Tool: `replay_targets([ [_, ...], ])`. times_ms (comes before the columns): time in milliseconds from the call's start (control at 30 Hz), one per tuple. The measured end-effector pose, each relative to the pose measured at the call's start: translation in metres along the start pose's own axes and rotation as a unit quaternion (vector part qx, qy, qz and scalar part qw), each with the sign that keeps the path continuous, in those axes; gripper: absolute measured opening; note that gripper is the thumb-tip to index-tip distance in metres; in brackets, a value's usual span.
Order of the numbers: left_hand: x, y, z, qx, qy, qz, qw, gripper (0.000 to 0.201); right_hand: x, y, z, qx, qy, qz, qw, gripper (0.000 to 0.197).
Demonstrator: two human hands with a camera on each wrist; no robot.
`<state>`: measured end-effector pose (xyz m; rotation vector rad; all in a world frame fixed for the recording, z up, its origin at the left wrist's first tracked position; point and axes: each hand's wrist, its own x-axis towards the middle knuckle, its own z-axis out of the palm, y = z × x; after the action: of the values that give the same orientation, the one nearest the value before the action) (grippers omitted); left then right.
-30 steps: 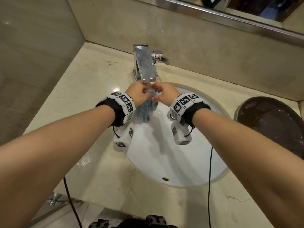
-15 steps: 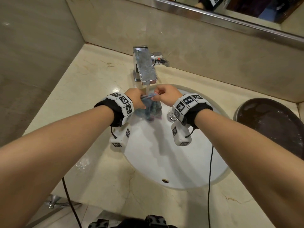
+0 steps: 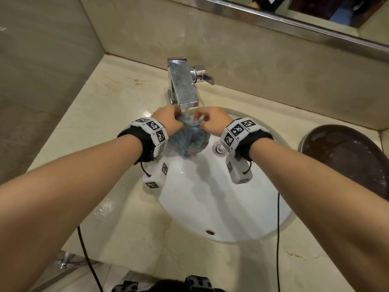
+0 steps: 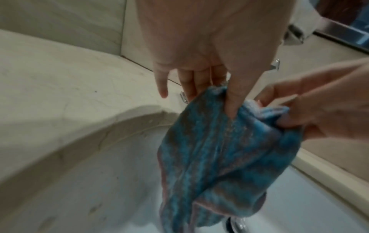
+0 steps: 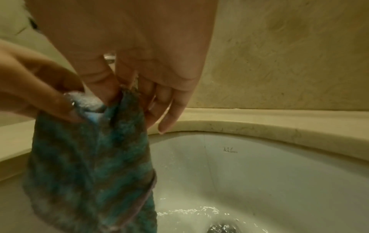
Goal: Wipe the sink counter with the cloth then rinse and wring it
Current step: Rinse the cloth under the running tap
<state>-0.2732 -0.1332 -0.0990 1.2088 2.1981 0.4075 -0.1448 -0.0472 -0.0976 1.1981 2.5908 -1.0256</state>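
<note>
1. Here, the left hand (image 3: pixel 166 119) pinches the top edge of the wet blue-and-grey striped cloth (image 3: pixel 189 142), thumb against fingers, the little finger (image 4: pixel 162 85) standing free.
2. The right hand (image 3: pixel 210 122) pinches the same top edge just beside it, thumb and forefinger closed on the fabric, the other fingers (image 5: pixel 169 107) loosely straight.
3. The cloth hangs bunched below both hands, inside the round white ceramic sink (image 3: pixel 221 207), clear of the basin floor.
4. A thin stream of water (image 3: pixel 187 112) from the square chrome tap (image 3: pixel 183 85) falls on the cloth between the hands; water swirls at the metal drain (image 3: pixel 220 148).
5. The sink sits in the cream marble table (image 3: pixel 117 98), with a puddle (image 3: pixel 103 209) on its near left.
6. A dark brown oval tray (image 3: pixel 347 157) lies on the table to the right, well apart from the hands.
</note>
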Motion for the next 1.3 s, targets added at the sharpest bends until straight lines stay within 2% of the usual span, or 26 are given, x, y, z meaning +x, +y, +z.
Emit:
replay_targets([
  [33,0.000,0.002,0.000,-0.030,0.000,0.002,1.000,0.032,-0.002,-0.001,0.000,-0.008,-0.017,-0.011,1.000,0.023],
  [133,-0.001,0.008,0.002,-0.089,0.008,0.006,0.996,0.029,-0.003,-0.004,0.004,-0.035,-0.055,-0.026,0.998,0.046],
  [167,-0.001,0.009,0.003,-0.099,0.008,0.008,0.995,0.029,-0.002,-0.005,0.005,-0.033,-0.053,-0.015,0.998,0.045],
  [267,0.001,0.008,0.003,-0.099,0.003,0.001,0.995,0.034,0.002,-0.007,0.003,-0.009,-0.024,0.043,0.999,0.017],
  [367,0.004,0.001,0.003,-0.109,-0.015,-0.003,0.994,0.045,0.004,-0.005,0.002,0.054,-0.017,0.059,0.997,0.019],
  [433,0.003,-0.001,0.001,-0.116,-0.049,0.009,0.992,0.050,0.004,-0.003,0.002,0.069,-0.014,0.043,0.997,0.008],
  [500,0.003,-0.001,0.001,-0.054,-0.070,0.019,0.996,0.045,0.004,0.000,0.004,0.065,-0.003,0.034,0.997,0.021],
  [600,0.002,-0.001,0.002,0.043,-0.043,0.034,0.998,0.030,0.004,0.002,0.007,0.082,0.003,0.021,0.996,0.025],
  [700,0.001,0.000,0.004,0.062,0.008,0.020,0.998,0.025,-0.001,0.003,0.005,0.071,-0.052,0.014,0.996,0.036],
  [800,-0.001,0.005,0.008,0.051,0.038,0.002,0.998,0.022,-0.006,0.005,0.000,0.078,-0.097,0.015,0.992,0.031],
  [900,0.000,0.009,0.013,-0.021,0.042,-0.028,0.998,0.029,-0.012,0.007,-0.003,0.154,-0.124,0.033,0.980,0.012],
  [1033,0.002,0.008,0.019,-0.148,0.051,-0.078,0.985,0.041,-0.020,0.008,-0.002,0.210,-0.157,0.055,0.963,0.012],
  [1067,0.004,0.006,0.021,-0.169,0.046,-0.082,0.981,0.039,-0.020,0.008,0.000,0.224,-0.160,0.061,0.959,0.015],
  [1167,0.009,-0.002,0.025,-0.240,0.028,-0.086,0.967,0.010,-0.017,0.009,0.007,0.242,-0.163,0.072,0.954,0.024],
  [1233,0.011,-0.006,0.028,-0.302,0.016,-0.084,0.949,0.022,-0.015,0.009,0.010,0.241,-0.158,0.078,0.954,0.026],
  [1300,0.009,-0.005,0.029,-0.369,0.001,-0.065,0.927,0.016,-0.013,0.007,0.010,0.225,-0.133,0.088,0.961,0.024],
])
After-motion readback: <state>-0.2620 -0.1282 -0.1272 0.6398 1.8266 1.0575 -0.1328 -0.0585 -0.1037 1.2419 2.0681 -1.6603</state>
